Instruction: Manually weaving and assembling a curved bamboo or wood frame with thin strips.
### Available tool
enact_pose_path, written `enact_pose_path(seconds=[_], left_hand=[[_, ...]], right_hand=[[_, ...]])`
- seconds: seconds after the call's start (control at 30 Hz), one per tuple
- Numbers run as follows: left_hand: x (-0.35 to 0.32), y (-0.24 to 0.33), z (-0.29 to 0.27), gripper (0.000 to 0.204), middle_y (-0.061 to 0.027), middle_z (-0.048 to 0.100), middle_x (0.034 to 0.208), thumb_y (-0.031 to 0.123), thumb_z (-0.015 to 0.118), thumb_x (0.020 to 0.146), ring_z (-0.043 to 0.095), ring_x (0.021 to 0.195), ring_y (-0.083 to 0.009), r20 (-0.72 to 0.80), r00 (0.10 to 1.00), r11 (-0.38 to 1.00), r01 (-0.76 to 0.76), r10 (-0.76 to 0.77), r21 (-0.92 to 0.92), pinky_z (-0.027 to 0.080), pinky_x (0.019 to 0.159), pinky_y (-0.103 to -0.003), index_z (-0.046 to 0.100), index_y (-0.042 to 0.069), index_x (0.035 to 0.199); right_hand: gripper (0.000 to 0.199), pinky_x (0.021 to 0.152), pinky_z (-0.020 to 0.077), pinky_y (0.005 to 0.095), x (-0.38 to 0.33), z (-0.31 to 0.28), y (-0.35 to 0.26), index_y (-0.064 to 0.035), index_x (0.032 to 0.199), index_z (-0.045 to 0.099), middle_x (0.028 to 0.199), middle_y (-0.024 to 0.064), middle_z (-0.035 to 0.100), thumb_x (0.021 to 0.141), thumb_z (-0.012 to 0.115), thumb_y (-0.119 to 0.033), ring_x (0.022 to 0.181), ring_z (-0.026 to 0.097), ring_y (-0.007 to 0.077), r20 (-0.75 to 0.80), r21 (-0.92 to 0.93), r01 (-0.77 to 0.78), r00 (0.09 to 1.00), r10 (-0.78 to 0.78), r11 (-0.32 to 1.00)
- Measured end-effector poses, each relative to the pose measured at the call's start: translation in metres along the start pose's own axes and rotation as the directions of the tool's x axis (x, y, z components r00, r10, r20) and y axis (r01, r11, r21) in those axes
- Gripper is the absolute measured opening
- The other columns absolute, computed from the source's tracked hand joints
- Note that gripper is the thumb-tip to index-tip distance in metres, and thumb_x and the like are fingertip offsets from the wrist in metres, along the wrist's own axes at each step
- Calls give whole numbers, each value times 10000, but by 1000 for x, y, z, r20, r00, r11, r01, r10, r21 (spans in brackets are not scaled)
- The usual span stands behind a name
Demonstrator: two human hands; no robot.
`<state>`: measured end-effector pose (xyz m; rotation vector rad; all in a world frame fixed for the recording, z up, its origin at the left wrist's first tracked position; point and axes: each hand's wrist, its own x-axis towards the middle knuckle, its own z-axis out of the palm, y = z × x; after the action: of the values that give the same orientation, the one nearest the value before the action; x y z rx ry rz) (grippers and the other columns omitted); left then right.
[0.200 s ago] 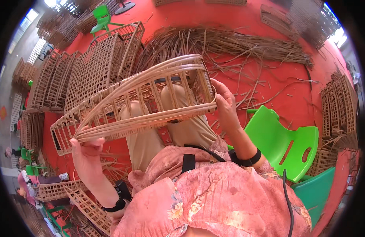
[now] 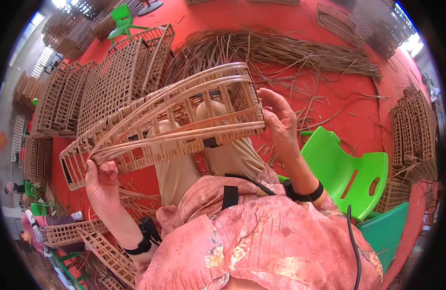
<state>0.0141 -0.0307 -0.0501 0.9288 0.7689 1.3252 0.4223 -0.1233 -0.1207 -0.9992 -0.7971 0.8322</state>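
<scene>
A long, openwork wicker basket (image 2: 160,104) lies tilted above my knees. Long rattan strands (image 2: 150,107) run along its rim and converge near its left end. There my left hand (image 2: 103,181) pinches the gathered strands against the basket, thumb and fingers closed. My right hand (image 2: 281,121) is at the right end, with its thumb against the corner and its fingers curled beside the edge. One loose strand (image 2: 218,118) slants across the open side toward that hand. Whether the right fingertips grip this strand or only the basket edge is hidden.
Stacked wicker baskets (image 2: 114,72) stand at the left, more baskets (image 2: 412,128) at the right. A heap of loose strips (image 2: 281,48) lies beyond on the red floor (image 2: 329,108). A green chair (image 2: 346,174) is by my right elbow. Scraps litter the floor.
One strand now stands away from the lower rail, slanting up toward my right hand. The right hand's fingers have spread and curled differently at the corner. The basket has shifted slightly.
</scene>
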Motion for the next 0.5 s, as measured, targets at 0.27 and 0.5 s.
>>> enact_pose_path(seconds=[0.27,0.5], left_hand=[[31,18,15,244,-87,715,985,234,622,991,668,877,-190,179,948,965,-256,263,-60,450,699,-297,645,22,1110],[20,28,26,241,-117,681,1073,178,573,1015,641,850,-211,163,953,934,-199,255,-296,459,736,-355,612,-3,1169]], right_hand=[[428,901,499,286,1,4,-29,-38,1257,614,1265,80,596,839,626,51,1102,589,163,38,-380,314,945,-325,870],[378,960,484,395,20,12,-59,-91,1096,702,1272,102,593,724,765,-75,1158,566,292,388,-669,583,803,-453,461]])
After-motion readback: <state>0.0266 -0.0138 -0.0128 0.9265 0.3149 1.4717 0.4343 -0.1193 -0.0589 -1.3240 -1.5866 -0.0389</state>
